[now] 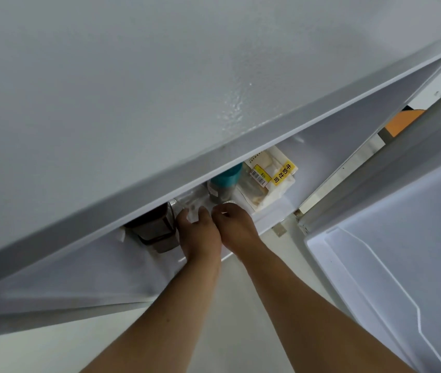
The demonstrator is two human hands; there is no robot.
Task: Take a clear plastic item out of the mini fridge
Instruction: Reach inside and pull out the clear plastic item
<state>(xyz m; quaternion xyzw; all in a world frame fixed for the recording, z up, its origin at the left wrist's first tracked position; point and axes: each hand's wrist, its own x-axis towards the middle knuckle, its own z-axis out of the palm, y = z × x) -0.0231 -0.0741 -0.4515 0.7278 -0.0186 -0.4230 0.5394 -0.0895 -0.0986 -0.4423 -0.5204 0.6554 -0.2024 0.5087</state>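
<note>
I look down over the white top of the mini fridge (pixel 160 90) into its open front. A clear plastic item (pixel 191 204) lies on the fridge floor, between a dark container and a teal-capped bottle. My left hand (pixel 200 232) reaches in with its fingers curled over the near edge of the clear plastic. Right beside it, my right hand (pixel 236 227) is curled at the same item's right side, near the bottle's base. The plastic's far part is hidden under the fridge top.
A dark square container (pixel 154 230) stands left of my hands. A teal-capped bottle (pixel 226 181) and a bagged loaf with a yellow label (pixel 270 179) sit to the right. The open fridge door (pixel 402 251) hangs at the right, above a pale floor (pixel 240 305).
</note>
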